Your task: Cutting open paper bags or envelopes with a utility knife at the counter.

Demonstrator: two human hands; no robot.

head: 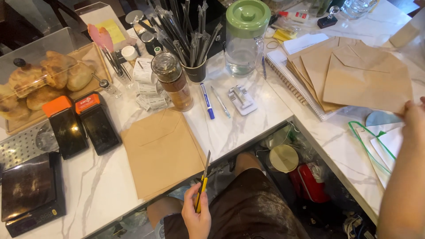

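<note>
The yellow utility knife (202, 186) stands nearly upright in the left hand (197, 215), fingers curled around its handle and the blade extended upward, just off the counter's front edge and above the person's lap. Its tip rises beside the near right corner of a brown paper envelope (161, 150) that lies flat at that edge, apparently kept close for cutting. The right hand (414, 117) reaches to the counter's right wing and touches the near corner of a fanned stack of brown envelopes (354, 73); whether it grips I cannot tell. The white marble counter (248, 124) is L-shaped and crowded: two card terminals (82, 124), a pastry case (44, 75), a cup of straws (195, 66), a green-lidded jar (245, 37)
</note>
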